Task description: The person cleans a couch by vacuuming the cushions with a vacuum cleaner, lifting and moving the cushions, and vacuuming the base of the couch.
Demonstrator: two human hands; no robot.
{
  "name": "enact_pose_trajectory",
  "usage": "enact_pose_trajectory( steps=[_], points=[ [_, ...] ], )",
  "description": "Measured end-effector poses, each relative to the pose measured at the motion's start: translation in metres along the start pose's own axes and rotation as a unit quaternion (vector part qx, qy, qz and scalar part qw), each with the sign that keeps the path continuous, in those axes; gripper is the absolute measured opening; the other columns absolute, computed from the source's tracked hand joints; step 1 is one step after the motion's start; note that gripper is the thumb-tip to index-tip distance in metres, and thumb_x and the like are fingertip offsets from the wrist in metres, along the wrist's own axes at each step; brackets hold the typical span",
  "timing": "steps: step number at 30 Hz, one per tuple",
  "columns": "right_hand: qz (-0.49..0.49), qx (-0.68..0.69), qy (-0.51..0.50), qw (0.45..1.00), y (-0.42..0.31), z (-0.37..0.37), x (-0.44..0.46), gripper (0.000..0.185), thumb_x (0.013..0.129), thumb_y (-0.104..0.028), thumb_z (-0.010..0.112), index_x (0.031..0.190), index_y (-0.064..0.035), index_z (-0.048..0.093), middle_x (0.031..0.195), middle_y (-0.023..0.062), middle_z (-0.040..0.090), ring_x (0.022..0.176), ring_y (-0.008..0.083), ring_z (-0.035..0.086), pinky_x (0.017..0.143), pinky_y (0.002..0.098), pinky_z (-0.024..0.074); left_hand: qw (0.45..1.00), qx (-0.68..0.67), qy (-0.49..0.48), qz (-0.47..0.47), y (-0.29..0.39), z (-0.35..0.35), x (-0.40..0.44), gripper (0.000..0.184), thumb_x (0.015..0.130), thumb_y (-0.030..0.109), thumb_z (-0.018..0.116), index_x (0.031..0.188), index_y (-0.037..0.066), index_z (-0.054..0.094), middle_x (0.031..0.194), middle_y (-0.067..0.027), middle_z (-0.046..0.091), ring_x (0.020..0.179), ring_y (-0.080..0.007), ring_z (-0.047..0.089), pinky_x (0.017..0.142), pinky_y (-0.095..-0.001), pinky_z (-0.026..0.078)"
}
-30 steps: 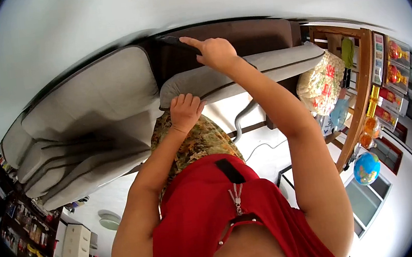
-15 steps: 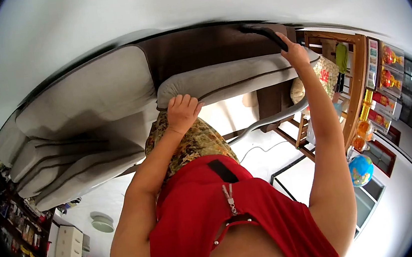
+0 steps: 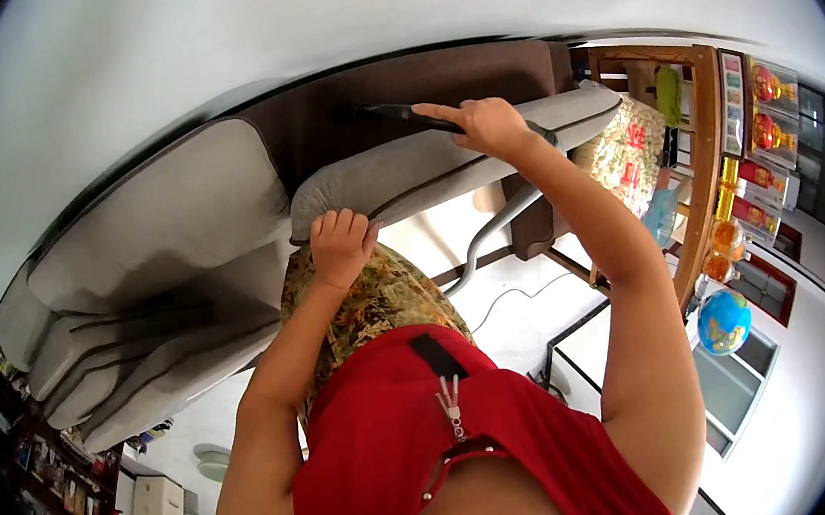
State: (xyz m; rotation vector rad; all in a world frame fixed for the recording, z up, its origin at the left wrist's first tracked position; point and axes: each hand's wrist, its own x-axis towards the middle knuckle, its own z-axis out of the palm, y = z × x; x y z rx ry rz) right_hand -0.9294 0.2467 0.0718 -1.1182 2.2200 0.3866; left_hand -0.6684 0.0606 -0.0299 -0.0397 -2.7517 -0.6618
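Note:
My right hand (image 3: 492, 130) is wrapped round the black vacuum cleaner handle (image 3: 426, 117), its index finger stretched along the top. The handle's dark far end lies against the brown sofa frame (image 3: 474, 72), behind the cushion; its tip is hard to make out. From my right hand a grey vacuum hose (image 3: 493, 234) runs down past the cushion towards the floor. My left hand (image 3: 341, 250) has its fingers curled over the near edge of a grey sofa cushion (image 3: 443, 166), which stands tilted away from the brown frame.
More grey cushions (image 3: 165, 198) line the sofa to the left, with several stacked (image 3: 141, 351). At the right are a patterned cushion (image 3: 624, 160), a wooden frame (image 3: 709, 156) and a small globe (image 3: 724, 322). A thin cable (image 3: 527, 296) lies on the white floor.
My right hand has moved left along the brown sofa frame with the vacuum handle, and the hose has followed. My left hand stays on the cushion; the view has shifted slightly.

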Motion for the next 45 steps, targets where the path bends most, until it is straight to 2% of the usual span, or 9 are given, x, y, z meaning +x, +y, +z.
enact_pose_trajectory(
  steps=[4, 8, 15, 18, 22, 24, 30, 41, 45],
  points=[
    [0.025, 0.023, 0.011, 0.999, 0.062, 0.013, -0.018, 0.082, 0.091, -0.026, 0.068, 0.154, -0.0467, 0.019, 0.086, 0.0142, 0.068, 0.077, 0.0291, 0.069, 0.072, 0.0441, 0.0568, 1.0, -0.001, 0.003, -0.004, 0.003, 0.001, 0.0, 0.029, 0.086, 0.035, 0.069, 0.078, 0.014, 0.05, 0.076, -0.0042, 0.046, 0.076, -0.0228, 0.049, 0.075, -0.0379, 0.039],
    [0.195, 0.066, -0.026, 0.978, 0.127, 0.02, -0.065, 0.079, 0.089, -0.021, 0.068, 0.15, -0.0507, 0.027, 0.095, 0.0163, 0.07, 0.083, 0.0337, 0.07, 0.075, 0.0478, 0.0563, 1.0, 0.008, 0.013, -0.005, 0.003, 0.004, -0.001, 0.029, 0.084, 0.035, 0.069, 0.077, 0.015, 0.05, 0.076, -0.0037, 0.045, 0.074, -0.0227, 0.048, 0.073, -0.0373, 0.038],
    [0.341, 0.031, 0.007, 0.939, 0.174, 0.06, -0.118, 0.081, 0.085, -0.017, 0.07, 0.15, -0.0473, 0.033, 0.091, 0.0179, 0.072, 0.08, 0.0344, 0.071, 0.067, 0.0485, 0.0536, 1.0, 0.014, 0.019, -0.001, 0.0, 0.005, 0.0, 0.03, 0.086, 0.036, 0.067, 0.076, 0.015, 0.049, 0.075, -0.0038, 0.044, 0.072, -0.0228, 0.047, 0.071, -0.0374, 0.038],
    [0.215, 0.123, 0.117, 0.962, 0.112, 0.026, -0.104, 0.08, 0.084, -0.014, 0.07, 0.149, -0.046, 0.036, 0.089, 0.0172, 0.071, 0.078, 0.0343, 0.07, 0.066, 0.0479, 0.0533, 1.0, 0.007, 0.017, -0.007, 0.004, 0.007, -0.003, 0.033, 0.091, 0.038, 0.063, 0.075, 0.014, 0.048, 0.073, -0.0046, 0.043, 0.07, -0.0236, 0.047, 0.07, -0.0382, 0.037],
    [0.044, 0.212, 0.07, 0.974, -0.009, -0.031, -0.042, 0.075, 0.085, -0.013, 0.066, 0.148, -0.0422, 0.04, 0.096, 0.0169, 0.071, 0.082, 0.035, 0.069, 0.072, 0.0442, 0.0551, 1.0, -0.006, 0.025, 0.001, 0.002, 0.007, 0.001, 0.037, 0.095, 0.04, 0.061, 0.074, 0.012, 0.047, 0.07, -0.006, 0.041, 0.068, -0.0251, 0.046, 0.069, -0.0393, 0.036],
    [-0.058, 0.134, 0.092, 0.985, -0.064, -0.034, -0.003, 0.073, 0.085, -0.017, 0.067, 0.149, -0.0399, 0.04, 0.087, 0.015, 0.069, 0.076, 0.0312, 0.069, 0.069, 0.0421, 0.0555, 1.0, -0.003, 0.029, 0.003, -0.001, 0.005, 0.0, 0.035, 0.093, 0.038, 0.063, 0.074, 0.013, 0.048, 0.072, -0.006, 0.042, 0.069, -0.0251, 0.046, 0.069, -0.0392, 0.037],
    [-0.063, 0.091, 0.031, 0.993, -0.132, -0.018, 0.051, 0.071, 0.088, -0.021, 0.065, 0.15, -0.0387, 0.037, 0.083, 0.013, 0.067, 0.072, 0.0293, 0.069, 0.063, 0.0414, 0.0561, 1.0, 0.003, 0.025, -0.002, 0.002, 0.003, -0.001, 0.029, 0.085, 0.032, 0.072, 0.078, 0.014, 0.051, 0.077, -0.005, 0.046, 0.075, -0.0243, 0.048, 0.074, -0.0385, 0.038],
    [0.089, 0.054, -0.04, 0.994, -0.034, -0.023, -0.025, 0.086, 0.083, -0.023, 0.072, 0.153, -0.0412, 0.026, 0.083, 0.0153, 0.068, 0.073, 0.0321, 0.07, 0.068, 0.0455, 0.0576, 0.999, -0.01, 0.034, -0.013, 0.002, 0.005, 0.002, 0.027, 0.081, 0.032, 0.073, 0.081, 0.015, 0.052, 0.078, -0.0038, 0.046, 0.077, -0.0228, 0.049, 0.077, -0.0378, 0.04],
    [0.009, 0.041, 0.039, 0.998, -0.073, -0.036, -0.018, 0.089, 0.087, -0.026, 0.071, 0.157, -0.0378, 0.017, 0.089, 0.0139, 0.071, 0.076, 0.0318, 0.072, 0.071, 0.0416, 0.0596, 1.0, -0.002, 0.013, -0.017, 0.001, 0.005, -0.002, 0.029, 0.081, 0.034, 0.073, 0.08, 0.015, 0.051, 0.079, -0.0048, 0.047, 0.078, -0.0225, 0.05, 0.078, -0.0379, 0.04]
  ],
)
